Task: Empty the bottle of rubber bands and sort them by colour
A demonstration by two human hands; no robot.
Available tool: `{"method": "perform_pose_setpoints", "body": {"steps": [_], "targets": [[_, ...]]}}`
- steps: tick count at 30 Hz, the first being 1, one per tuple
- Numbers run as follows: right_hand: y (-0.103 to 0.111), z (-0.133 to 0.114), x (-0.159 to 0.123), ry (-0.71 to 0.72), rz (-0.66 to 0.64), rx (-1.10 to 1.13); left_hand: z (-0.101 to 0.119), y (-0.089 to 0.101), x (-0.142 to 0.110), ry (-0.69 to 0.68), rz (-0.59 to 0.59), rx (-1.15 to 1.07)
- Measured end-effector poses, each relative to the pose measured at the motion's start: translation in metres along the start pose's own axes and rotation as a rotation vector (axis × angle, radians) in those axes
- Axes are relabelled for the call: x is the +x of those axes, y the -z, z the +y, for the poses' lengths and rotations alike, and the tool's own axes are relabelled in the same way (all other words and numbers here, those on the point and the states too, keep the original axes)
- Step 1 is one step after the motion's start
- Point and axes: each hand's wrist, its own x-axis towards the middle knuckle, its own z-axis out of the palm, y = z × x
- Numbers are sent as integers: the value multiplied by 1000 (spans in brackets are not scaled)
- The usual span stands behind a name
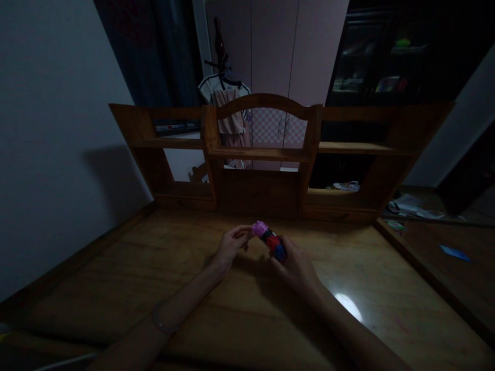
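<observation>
Where right grip (297, 262) clenches: the bottle (275, 246).
Left grip (230, 248): fingers at pink cap (260, 228); whether grasping, cannot tell.
Label (273, 240): illegible.

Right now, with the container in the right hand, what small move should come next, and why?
Perhaps close the left hand on the pink cap: it is right beside the cap, though contact is hard to tell, and the right hand holds the container by its other end.
</observation>
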Motion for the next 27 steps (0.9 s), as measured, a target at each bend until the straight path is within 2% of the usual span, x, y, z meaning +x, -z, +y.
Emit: {"method": "perform_pose_setpoints", "body": {"steps": [5,9,13,21,27], "targets": [[-1,3,1,13,6,-58,0,0,-1,14,-35,-32],[-2,5,3,14,2,-80,0,-3,-4,81,-131,-65],[-3,5,3,16,7,-98,2,-4,-7,89,-187,-63],[-1,1,2,-9,-12,-53,7,-5,-7,97,-185,-180],[-4,0,1,21,-55,41,1,-2,-4,148,-136,-282]]}}
